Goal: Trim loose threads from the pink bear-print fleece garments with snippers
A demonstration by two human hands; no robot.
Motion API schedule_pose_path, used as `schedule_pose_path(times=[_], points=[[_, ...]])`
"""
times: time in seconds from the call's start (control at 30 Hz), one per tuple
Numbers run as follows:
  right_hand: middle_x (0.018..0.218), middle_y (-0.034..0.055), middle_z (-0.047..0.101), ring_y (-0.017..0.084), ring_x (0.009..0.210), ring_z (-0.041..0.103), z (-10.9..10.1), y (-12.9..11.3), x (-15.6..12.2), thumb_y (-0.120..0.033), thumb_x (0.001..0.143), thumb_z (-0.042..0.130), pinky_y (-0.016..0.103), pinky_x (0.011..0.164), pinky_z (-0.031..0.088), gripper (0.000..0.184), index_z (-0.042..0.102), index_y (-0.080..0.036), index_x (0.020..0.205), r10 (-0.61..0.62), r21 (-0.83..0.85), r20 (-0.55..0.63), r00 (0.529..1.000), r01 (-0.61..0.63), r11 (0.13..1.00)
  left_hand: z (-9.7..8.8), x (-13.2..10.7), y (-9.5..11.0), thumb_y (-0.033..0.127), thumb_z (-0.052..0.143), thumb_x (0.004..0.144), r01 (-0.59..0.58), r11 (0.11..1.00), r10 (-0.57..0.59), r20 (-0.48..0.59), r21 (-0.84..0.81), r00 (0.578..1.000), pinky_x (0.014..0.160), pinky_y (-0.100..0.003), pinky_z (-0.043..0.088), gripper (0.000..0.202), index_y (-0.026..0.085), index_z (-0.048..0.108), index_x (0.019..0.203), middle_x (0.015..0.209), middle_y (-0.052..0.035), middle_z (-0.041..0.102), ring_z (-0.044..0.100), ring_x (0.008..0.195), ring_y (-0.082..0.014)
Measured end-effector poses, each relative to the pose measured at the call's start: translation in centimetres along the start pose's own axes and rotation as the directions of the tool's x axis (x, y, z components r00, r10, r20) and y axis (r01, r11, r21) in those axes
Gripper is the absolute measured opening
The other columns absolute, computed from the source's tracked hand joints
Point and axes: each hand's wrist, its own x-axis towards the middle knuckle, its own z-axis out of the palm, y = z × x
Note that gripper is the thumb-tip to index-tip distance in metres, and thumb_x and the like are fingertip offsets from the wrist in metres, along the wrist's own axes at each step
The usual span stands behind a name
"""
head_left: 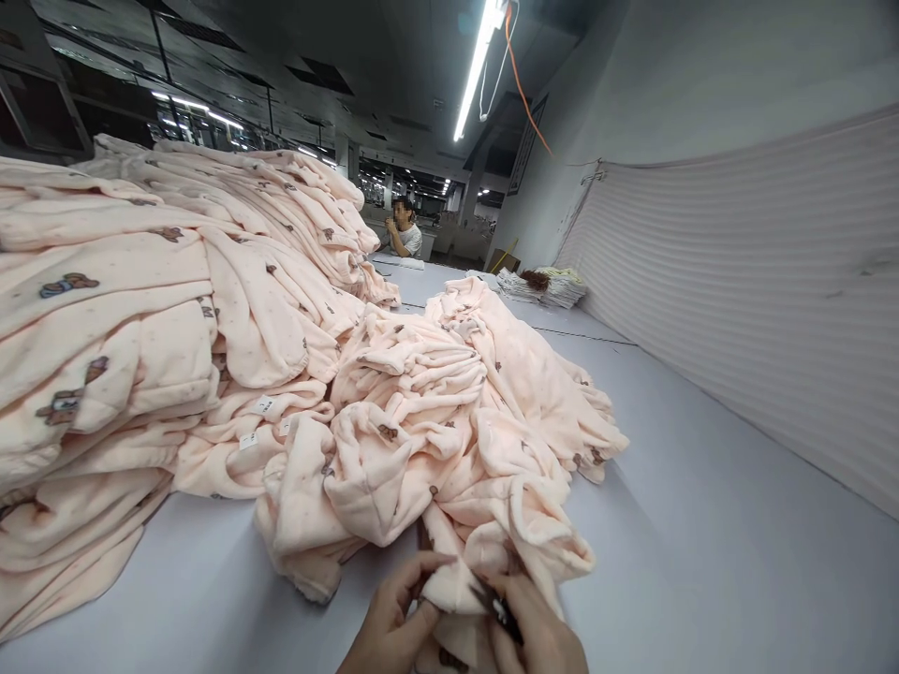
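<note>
We hold a pink fleece garment (449, 592) at the near foot of the heap (449, 412), where its edge spills off the loose pile toward us. Our left hand (393, 622) pinches a fold of that garment between thumb and fingertips, the fingers curled and closed on the cloth. Our right hand (540, 638) is closed around small dark snips (495, 604), whose tips lie against the same fold, just beside the left thumb; we cannot tell whether the blades are apart. The two hands sit close together, almost touching. The heap itself is a crumpled mound of the same pink fleece with small brown bear prints, lying on a pale grey table (702, 543). Left of the heap, and touching it, rises a much taller stack (140, 309) of folded pink pieces, some showing white labels. Right of the heap the table runs to a striped sheet (758, 281) hung along the wall. Beyond the heap lies a low bundle (548, 285) of pale items, and farther back a person (404, 232) sits at the table. High above the heap a lamp (478, 65) glows, with an orange cord (523, 94) hanging beside it.
</note>
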Motion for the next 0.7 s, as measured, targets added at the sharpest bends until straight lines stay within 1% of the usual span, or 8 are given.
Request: schedule_pose_path(times=[0.1, 0.17, 0.23, 0.27, 0.4, 0.47, 0.57, 0.7], points=[[0.093, 0.0017, 0.07, 0.02, 0.082, 0.068, -0.3, 0.4, 1.4, -0.017, 0.079, 0.045, 0.027, 0.067, 0.053, 0.027, 0.06, -0.026, 0.099, 0.017, 0.016, -0.071, 0.997, -0.016, 1.0, 0.2, 0.5, 0.6, 0.043, 0.071, 0.072, 0.171, 0.982, -0.166, 0.072, -0.077, 0.983, 0.067, -0.027, 0.039, 0.029, 0.014, 0.07, 0.078, 0.071, -0.0025, 0.066, 0.057, 0.07, -0.0177], [0.076, -0.0007, 0.068, 0.018, 0.067, 0.066, -0.6, 0.6, 2.2, -0.016, 0.077, 0.047, 0.025, 0.059, 0.051, 0.016, 0.058, -0.024, 0.085, 0.053, 0.051, -0.026, 0.998, -0.052, 0.997, 0.6, 0.8, 1.4, 0.038, 0.071, 0.071, 0.243, 0.943, -0.227, 0.094, -0.229, 0.969, 0.067, -0.027, 0.041, 0.025, 0.013, 0.071, 0.076, 0.066, -0.0032, 0.066, 0.058, 0.068, -0.0176], [0.069, -0.0023, 0.065, 0.016, 0.061, 0.064, -0.9, 0.6, 2.4, -0.018, 0.079, 0.049, 0.024, 0.057, 0.051, 0.01, 0.058, -0.024, 0.078, 0.056, 0.103, 0.025, 0.998, -0.058, 0.993, 1.0, 1.0, 2.1, 0.033, 0.068, 0.074, 0.252, 0.911, -0.232, 0.101, -0.326, 0.967, 0.069, -0.028, 0.042, 0.022, 0.012, 0.073, 0.077, 0.067, -0.0052, 0.068, 0.059, 0.069, -0.0183], [0.072, -0.0017, 0.066, 0.017, 0.064, 0.065, -1.0, 0.6, 2.4, -0.022, 0.08, 0.052, 0.024, 0.059, 0.052, 0.008, 0.06, -0.024, 0.08, 0.038, 0.127, 0.03, 0.999, -0.042, 0.991, 1.1, 1.1, 2.4, 0.032, 0.066, 0.075, 0.252, 0.901, -0.228, 0.108, -0.352, 0.968, 0.07, -0.027, 0.042, 0.022, 0.011, 0.074, 0.078, 0.067, -0.0061, 0.069, 0.06, 0.07, -0.0186], [0.097, 0.0023, 0.069, 0.02, 0.086, 0.068, -1.3, 0.2, 1.6, -0.039, 0.082, 0.06, 0.024, 0.069, 0.054, 0.027, 0.063, -0.029, 0.107, -0.081, 0.128, -0.038, 0.996, 0.085, 0.988, 1.3, 1.3, 2.4, 0.028, 0.06, 0.081, 0.254, 0.875, -0.224, 0.12, -0.413, 0.967, 0.073, -0.029, 0.045, 0.024, 0.009, 0.075, 0.085, 0.071, -0.0085, 0.072, 0.064, 0.076, -0.0217], [0.098, 0.0026, 0.07, 0.02, 0.089, 0.067, -1.4, -0.1, 1.5, -0.037, 0.086, 0.058, 0.024, 0.073, 0.054, 0.025, 0.063, -0.029, 0.108, -0.118, 0.09, -0.022, 0.993, 0.12, 0.989, 1.2, 1.3, 2.1, 0.028, 0.06, 0.082, 0.262, 0.869, -0.229, 0.128, -0.42, 0.965, 0.074, -0.031, 0.046, 0.025, 0.009, 0.074, 0.088, 0.074, -0.0093, 0.073, 0.065, 0.08, -0.0233], [0.095, 0.0019, 0.071, 0.019, 0.092, 0.067, -1.4, -0.3, 1.9, -0.032, 0.091, 0.051, 0.025, 0.079, 0.054, 0.019, 0.065, -0.028, 0.103, -0.095, 0.071, 0.008, 0.995, 0.094, 0.993, 1.1, 1.4, 2.1, 0.028, 0.062, 0.08, 0.263, 0.864, -0.239, 0.112, -0.429, 0.965, 0.078, -0.03, 0.046, 0.024, 0.009, 0.075, 0.086, 0.075, -0.0085, 0.074, 0.065, 0.083, -0.0236], [0.096, 0.0015, 0.07, 0.019, 0.09, 0.068, -1.8, 0.1, 2.2, -0.034, 0.09, 0.054, 0.023, 0.075, 0.055, 0.019, 0.065, -0.028, 0.104, -0.084, 0.073, 0.011, 0.996, 0.083, 0.994, 1.3, 1.3, 2.5, 0.031, 0.06, 0.082, 0.26, 0.861, -0.235, 0.111, -0.438, 0.966, 0.08, -0.032, 0.046, 0.028, 0.009, 0.075, 0.088, 0.073, -0.0093, 0.073, 0.065, 0.083, -0.0246]])
